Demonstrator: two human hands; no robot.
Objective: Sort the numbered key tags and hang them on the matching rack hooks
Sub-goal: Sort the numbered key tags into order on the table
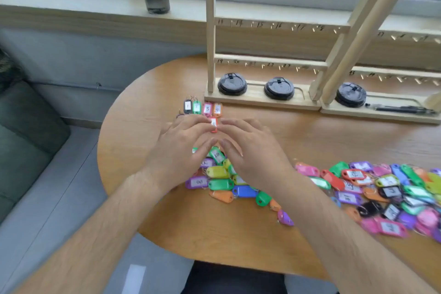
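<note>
Forearms (78, 246) outstretched, left hand (176, 148) and right hand (253, 150) press straight fingers (191, 123) to a red key tag (214, 124) on the table (238, 234), just below the row (207, 108) numbered 1–4: sorting stage, likely; next, slide it into line.

At your twelve o'clock, the black tag (187, 106) reads 1, the pink tag (207, 109) 3, the orange tag (217, 109) 4. At one o'clock, the rack rail (262, 21) shows 14, 15, 16.
</note>
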